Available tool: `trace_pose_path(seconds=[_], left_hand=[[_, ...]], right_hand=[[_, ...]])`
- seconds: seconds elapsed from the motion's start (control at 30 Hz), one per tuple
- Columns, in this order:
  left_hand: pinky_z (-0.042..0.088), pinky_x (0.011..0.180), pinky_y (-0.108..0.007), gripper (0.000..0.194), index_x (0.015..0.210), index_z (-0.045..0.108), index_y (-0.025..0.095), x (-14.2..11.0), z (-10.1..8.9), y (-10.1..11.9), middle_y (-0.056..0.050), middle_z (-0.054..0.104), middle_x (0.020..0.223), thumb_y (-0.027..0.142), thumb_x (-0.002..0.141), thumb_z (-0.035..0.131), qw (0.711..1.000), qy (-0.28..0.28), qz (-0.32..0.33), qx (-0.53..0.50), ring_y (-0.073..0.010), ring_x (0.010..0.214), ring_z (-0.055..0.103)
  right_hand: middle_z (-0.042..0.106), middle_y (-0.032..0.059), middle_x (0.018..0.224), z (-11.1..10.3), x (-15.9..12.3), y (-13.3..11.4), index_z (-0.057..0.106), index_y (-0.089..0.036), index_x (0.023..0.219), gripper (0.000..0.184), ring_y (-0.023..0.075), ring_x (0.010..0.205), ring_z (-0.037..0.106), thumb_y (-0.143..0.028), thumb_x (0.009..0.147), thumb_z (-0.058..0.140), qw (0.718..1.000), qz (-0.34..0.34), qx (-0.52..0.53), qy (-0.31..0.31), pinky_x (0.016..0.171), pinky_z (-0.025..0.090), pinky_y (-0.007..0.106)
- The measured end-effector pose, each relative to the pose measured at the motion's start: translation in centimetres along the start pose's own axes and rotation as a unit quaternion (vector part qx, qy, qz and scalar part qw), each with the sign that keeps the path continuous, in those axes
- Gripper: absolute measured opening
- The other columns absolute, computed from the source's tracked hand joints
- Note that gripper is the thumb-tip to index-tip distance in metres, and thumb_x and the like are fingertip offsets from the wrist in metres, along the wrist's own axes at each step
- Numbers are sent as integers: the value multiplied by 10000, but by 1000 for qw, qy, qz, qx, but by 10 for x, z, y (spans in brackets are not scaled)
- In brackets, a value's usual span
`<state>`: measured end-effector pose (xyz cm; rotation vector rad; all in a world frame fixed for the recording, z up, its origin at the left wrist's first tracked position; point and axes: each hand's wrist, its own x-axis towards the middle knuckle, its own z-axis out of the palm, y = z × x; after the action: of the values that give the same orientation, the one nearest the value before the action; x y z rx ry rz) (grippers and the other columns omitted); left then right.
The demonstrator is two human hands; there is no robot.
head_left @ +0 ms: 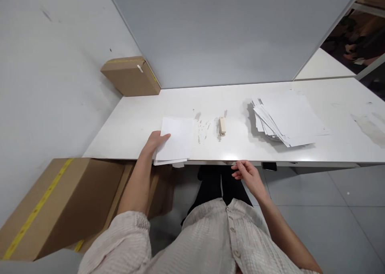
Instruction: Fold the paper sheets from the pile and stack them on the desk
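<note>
My left hand (155, 142) grips the left edge of a small stack of white paper sheets (178, 138), its thumb lying on top and its other fingers hidden. The sheets lie at the table's front edge, with lower corners sticking out a little past it. My right hand (246, 174) hovers just off the front edge, loosely curled with fingers apart and nothing visible in it. Between the two hands and farther back, a small beige stapler (222, 125) sits on the table. To the right is a thick, untidy pile of white paper (290, 117).
The white table (210, 101) backs onto a grey panel (222, 33). A cardboard box (135, 77) stands in its back left corner. Larger taped cardboard boxes (57, 206) are below on the left. Shelving (355, 37) shows at the far right.
</note>
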<state>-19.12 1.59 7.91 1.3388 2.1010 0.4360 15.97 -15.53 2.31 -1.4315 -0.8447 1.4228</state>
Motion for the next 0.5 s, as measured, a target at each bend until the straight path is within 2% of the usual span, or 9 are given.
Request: trace_pose_path(seconds=[0.07, 0.13, 0.2, 0.27, 0.33, 0.4, 0.5], left_hand=[[460, 850, -489, 591, 1205, 531, 84, -7, 7, 3, -223, 593, 1155, 420, 728, 625, 991, 70, 34, 109, -374, 1054, 559], [390, 918, -568, 728, 1376, 361, 137, -23, 21, 9, -226, 484, 1304, 479, 768, 567, 972, 137, 75, 173, -412, 1194, 440], [354, 957, -572, 713, 1403, 332, 208, -44, 42, 16, -175, 408, 1392, 519, 791, 523, 962, 125, 144, 193, -401, 1256, 367], [282, 1018, -574, 641, 1380, 376, 263, -63, 65, 22, -113, 349, 1447, 501, 800, 513, 948, 105, 213, 211, -380, 1325, 265], [228, 1028, -606, 575, 1350, 424, 283, -74, 83, 23, -90, 326, 1461, 431, 802, 514, 935, 92, 244, 241, -387, 1348, 196], [219, 1024, -609, 537, 1333, 455, 265, -74, 89, 22, -101, 337, 1450, 355, 805, 497, 928, 104, 244, 262, -386, 1337, 209], [255, 1013, -576, 532, 1340, 448, 250, -62, 83, 18, -113, 361, 1429, 291, 810, 467, 922, 112, 247, 277, -362, 1304, 270]], right_hand=[[680, 58, 853, -6, -2, 5, 573, -196, 835, 374, 143, 612, 635, -560, 754, 599, 1000, 5, -5, 14, 561, 507, 270], [681, 61, 849, -11, -4, 9, 576, -195, 829, 385, 147, 608, 632, -570, 744, 604, 999, 9, -10, 30, 554, 509, 276], [680, 61, 839, -13, -5, 11, 576, -197, 825, 389, 150, 604, 627, -575, 738, 606, 999, 6, -17, 44, 548, 506, 279], [680, 61, 838, -12, -5, 11, 579, -200, 826, 383, 154, 608, 625, -573, 741, 603, 999, 2, -28, 41, 559, 505, 285], [679, 55, 830, -12, -5, 9, 588, -206, 831, 369, 157, 611, 622, -565, 751, 595, 999, -8, -40, 29, 572, 500, 289], [679, 49, 828, -15, -4, 5, 603, -212, 838, 346, 159, 620, 621, -550, 767, 582, 998, -26, -63, 17, 586, 495, 290], [675, 44, 827, -27, -3, -9, 612, -215, 834, 312, 161, 643, 620, -518, 809, 542, 990, -68, -125, 22, 612, 490, 293]])
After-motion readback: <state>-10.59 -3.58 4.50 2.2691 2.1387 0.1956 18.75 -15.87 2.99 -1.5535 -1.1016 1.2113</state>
